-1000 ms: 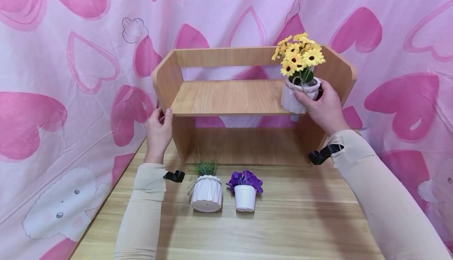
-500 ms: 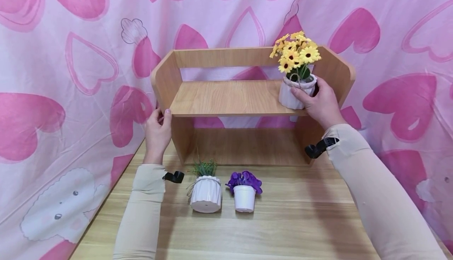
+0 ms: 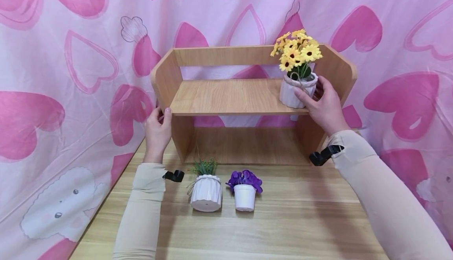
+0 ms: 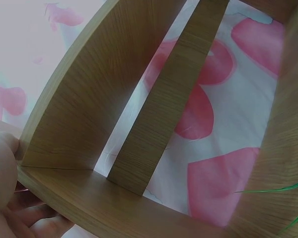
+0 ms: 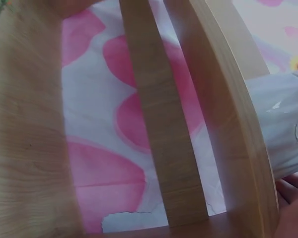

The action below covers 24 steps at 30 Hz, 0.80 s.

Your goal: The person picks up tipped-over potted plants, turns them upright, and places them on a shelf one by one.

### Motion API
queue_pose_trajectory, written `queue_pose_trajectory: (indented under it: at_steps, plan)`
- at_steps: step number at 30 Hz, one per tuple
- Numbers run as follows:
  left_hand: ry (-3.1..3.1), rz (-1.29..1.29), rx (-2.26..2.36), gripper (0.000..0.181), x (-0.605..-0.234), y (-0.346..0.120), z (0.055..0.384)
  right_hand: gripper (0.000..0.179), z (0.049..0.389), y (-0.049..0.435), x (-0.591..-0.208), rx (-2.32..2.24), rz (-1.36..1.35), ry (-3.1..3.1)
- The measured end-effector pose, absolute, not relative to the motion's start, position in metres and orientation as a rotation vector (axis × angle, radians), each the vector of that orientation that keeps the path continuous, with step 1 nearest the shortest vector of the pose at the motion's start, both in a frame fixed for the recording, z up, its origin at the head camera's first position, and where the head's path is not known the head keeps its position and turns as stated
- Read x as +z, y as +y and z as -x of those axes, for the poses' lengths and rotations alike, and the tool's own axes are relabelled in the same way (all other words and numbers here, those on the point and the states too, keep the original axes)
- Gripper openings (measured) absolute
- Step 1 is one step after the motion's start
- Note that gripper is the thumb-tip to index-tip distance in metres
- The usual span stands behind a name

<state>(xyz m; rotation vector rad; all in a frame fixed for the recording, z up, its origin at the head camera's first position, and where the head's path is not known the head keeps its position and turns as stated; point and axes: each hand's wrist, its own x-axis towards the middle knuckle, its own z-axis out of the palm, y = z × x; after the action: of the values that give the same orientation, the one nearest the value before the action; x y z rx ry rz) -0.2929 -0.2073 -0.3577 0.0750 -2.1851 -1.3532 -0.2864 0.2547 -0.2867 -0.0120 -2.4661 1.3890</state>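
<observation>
The white pot of yellow daisies (image 3: 296, 91) is slightly farther back than a second ago, at the right end of the upper board (image 3: 226, 96) of the wooden shelf (image 3: 165, 81), grasped by the right hand (image 3: 323, 106). The left hand (image 3: 157, 132) grips the shelf's left side; the purple-flowered pot (image 3: 245, 197) and green-leaved pot (image 3: 206, 193) lie on the tabletop (image 3: 269, 232)

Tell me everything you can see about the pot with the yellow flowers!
The pot looks like white, ribbed ceramic, with string tied round its rim. Yellow daisy-like flowers with dark centres stand above green leaves in it. It is upright at the right end of the upper shelf, seemingly resting on it. The right hand grips its side.
</observation>
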Motion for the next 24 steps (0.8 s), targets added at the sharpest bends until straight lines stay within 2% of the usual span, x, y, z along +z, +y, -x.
queue_pose_trajectory:
  at_steps: [9,24]
  plan:
    - [-2.193,-0.091,-1.35,0.058,-0.358,-0.207,0.294,0.098,0.265,0.255,-0.302,1.507,0.04,-2.339]
    - [-2.186,-0.09,-1.354,0.056,-0.358,-0.206,0.295,0.062,0.227,0.252,-0.323,1.464,0.037,-2.206]
